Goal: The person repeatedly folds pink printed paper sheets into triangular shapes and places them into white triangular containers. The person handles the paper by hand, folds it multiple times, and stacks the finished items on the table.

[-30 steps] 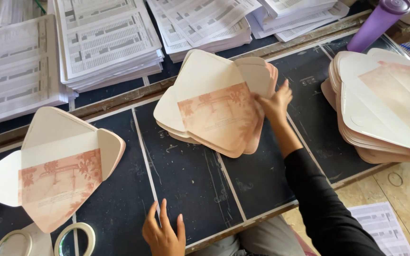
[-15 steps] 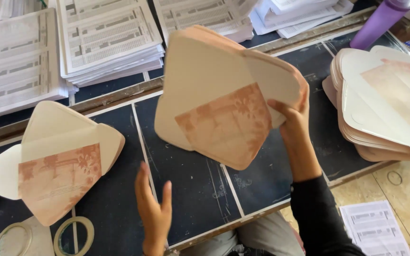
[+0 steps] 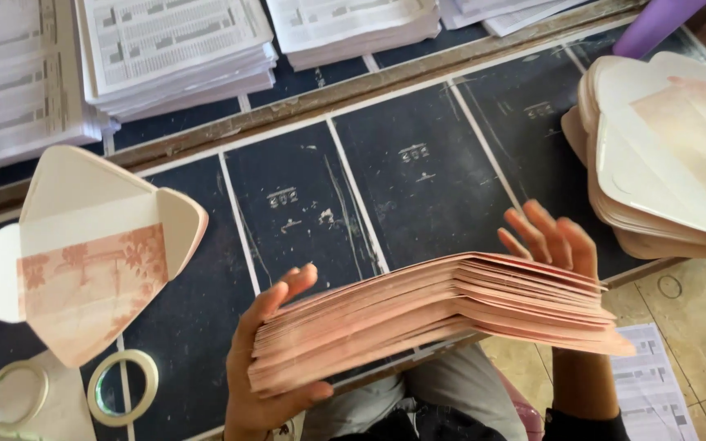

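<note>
1. Currently both hands grip a thick stack of pink die-cut envelope blanks (image 3: 443,314), seen edge-on above the dark tabletop's (image 3: 418,196) near edge; left hand (image 3: 267,371) clasps one end, right hand (image 3: 553,241) the other, fingers spread behind.
2. Done: stack lifted clear. Left, judging by layout: setting it down.
3. One unfolded envelope blank (image 3: 83,253) lies at the left edge.
4. Hidden: stack's faces, right palm.

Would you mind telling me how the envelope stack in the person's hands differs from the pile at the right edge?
The held stack is gripped edge-on between the left hand and right hand, showing pink edges; the right pile lies flat on the table, with its cream flaps spread open. Both are pinkish envelope blanks.
</note>
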